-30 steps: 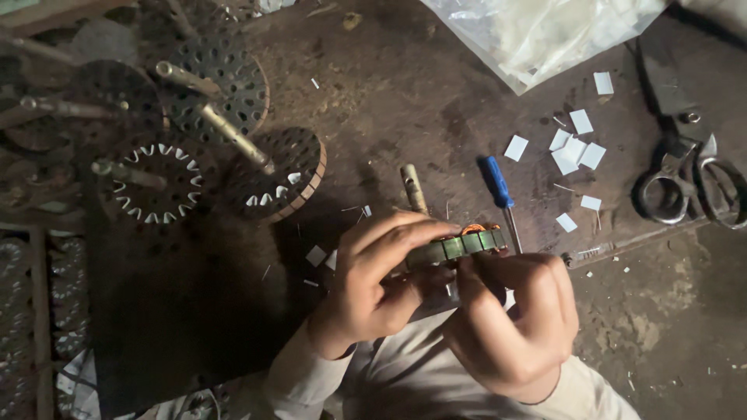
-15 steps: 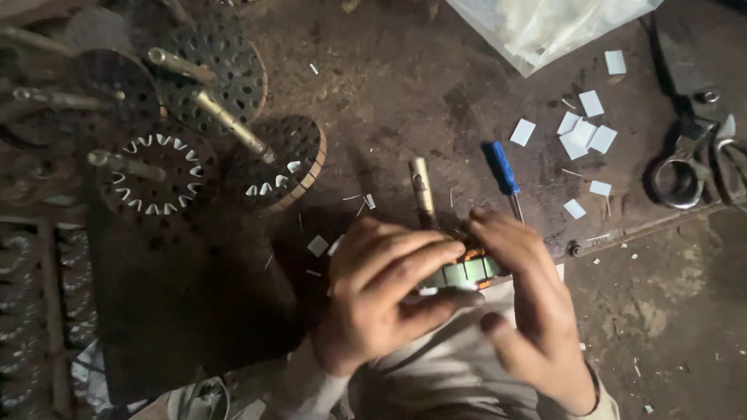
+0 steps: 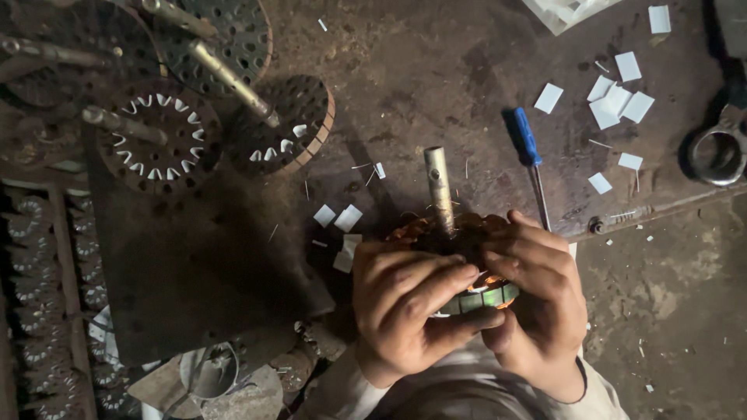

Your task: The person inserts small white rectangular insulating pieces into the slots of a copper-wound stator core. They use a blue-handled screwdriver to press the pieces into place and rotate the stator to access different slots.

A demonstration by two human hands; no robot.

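- The left hand (image 3: 405,307) and right hand (image 3: 537,299) both wrap a round motor core (image 3: 467,264), fingers closed tight around its rim; it sits low in the middle of the view, just above the person's pale sleeves (image 3: 467,389). A loose grip could let the heavy part roll out onto the floor.
- The core's copper windings (image 3: 424,229) show at the top edge, right beside the fingertips. Hard pressing there could, I judge, nick or bend the thin wire.
- Its steel shaft (image 3: 438,187) sticks up away from the body. A sudden tilt could knock it against the blue-handled screwdriver (image 3: 527,148) lying just beside it.
- Small white paper slips (image 3: 342,218) lie near the left hand on the dirty floor (image 3: 436,70); a sweep of the wrist could scatter them.
- More white slips (image 3: 618,97) lie well apart to the right, near the handle ring of a pair of scissors (image 3: 720,152).
- Farther left, other cores on shafts (image 3: 156,140) stand crowded together; a dropped part rolling that way could topple them.
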